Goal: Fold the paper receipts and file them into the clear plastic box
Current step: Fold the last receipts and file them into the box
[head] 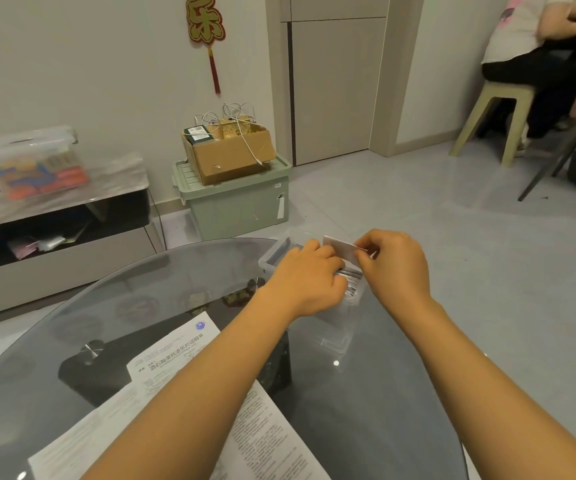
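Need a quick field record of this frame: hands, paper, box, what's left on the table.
left hand: over the clear plastic box, fingers down among the papers already in it
right hand: pinches the folded paper above the box
box: on the glass table, far side, open
filed papers: standing in the box
unfolded sheets: flat on the table's near side, partly under the left forearm
stage: folded paper not yet in
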`<action>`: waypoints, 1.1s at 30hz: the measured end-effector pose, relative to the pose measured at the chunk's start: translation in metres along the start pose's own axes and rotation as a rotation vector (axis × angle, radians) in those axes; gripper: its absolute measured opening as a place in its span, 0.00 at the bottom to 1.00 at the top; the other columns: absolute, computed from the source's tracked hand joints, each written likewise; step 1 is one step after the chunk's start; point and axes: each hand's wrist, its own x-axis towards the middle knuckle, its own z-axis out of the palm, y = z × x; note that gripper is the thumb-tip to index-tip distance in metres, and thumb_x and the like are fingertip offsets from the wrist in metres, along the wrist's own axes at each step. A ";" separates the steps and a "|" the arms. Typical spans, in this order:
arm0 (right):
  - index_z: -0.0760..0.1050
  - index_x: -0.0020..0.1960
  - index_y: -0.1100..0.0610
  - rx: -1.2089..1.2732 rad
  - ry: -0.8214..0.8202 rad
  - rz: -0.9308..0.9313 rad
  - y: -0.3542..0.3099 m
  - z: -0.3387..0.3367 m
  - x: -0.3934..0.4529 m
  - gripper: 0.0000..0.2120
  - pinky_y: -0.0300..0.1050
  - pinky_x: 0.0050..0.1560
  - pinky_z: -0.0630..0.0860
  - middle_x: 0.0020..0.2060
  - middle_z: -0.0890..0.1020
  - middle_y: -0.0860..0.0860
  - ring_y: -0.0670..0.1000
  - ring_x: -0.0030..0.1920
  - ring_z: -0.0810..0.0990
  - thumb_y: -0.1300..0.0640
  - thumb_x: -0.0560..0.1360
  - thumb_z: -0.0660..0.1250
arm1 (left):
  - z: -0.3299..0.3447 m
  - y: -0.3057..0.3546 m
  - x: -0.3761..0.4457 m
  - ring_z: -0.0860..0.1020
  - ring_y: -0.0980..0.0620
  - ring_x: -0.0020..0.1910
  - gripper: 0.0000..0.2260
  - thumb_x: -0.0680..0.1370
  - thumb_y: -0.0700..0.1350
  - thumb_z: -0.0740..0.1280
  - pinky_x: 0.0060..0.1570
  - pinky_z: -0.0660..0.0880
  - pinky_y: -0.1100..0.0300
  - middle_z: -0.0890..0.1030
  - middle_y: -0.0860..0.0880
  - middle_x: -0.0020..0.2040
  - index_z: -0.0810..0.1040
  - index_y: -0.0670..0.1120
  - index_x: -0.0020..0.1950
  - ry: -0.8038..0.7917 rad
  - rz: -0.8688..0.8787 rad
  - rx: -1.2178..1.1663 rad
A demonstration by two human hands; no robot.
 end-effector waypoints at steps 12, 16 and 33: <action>0.83 0.46 0.60 -0.231 -0.046 0.017 -0.010 0.005 0.000 0.11 0.42 0.39 0.61 0.42 0.81 0.55 0.55 0.49 0.71 0.67 0.72 0.62 | 0.003 -0.002 -0.003 0.68 0.51 0.55 0.27 0.71 0.51 0.45 0.53 0.61 0.56 0.76 0.50 0.59 0.78 0.47 0.59 0.028 -0.004 -0.036; 0.82 0.44 0.63 -0.161 0.022 -0.031 -0.009 -0.001 0.002 0.08 0.43 0.40 0.62 0.39 0.80 0.57 0.56 0.48 0.71 0.68 0.71 0.64 | 0.003 -0.001 -0.004 0.67 0.52 0.50 0.25 0.70 0.51 0.46 0.48 0.58 0.57 0.79 0.50 0.56 0.76 0.47 0.56 0.013 -0.017 -0.054; 0.80 0.46 0.56 -0.179 -0.093 0.083 -0.013 0.004 -0.002 0.06 0.42 0.39 0.63 0.42 0.79 0.56 0.54 0.49 0.74 0.63 0.73 0.65 | 0.005 -0.001 -0.006 0.66 0.50 0.58 0.28 0.71 0.53 0.44 0.54 0.59 0.57 0.72 0.50 0.58 0.77 0.49 0.61 0.089 -0.007 -0.075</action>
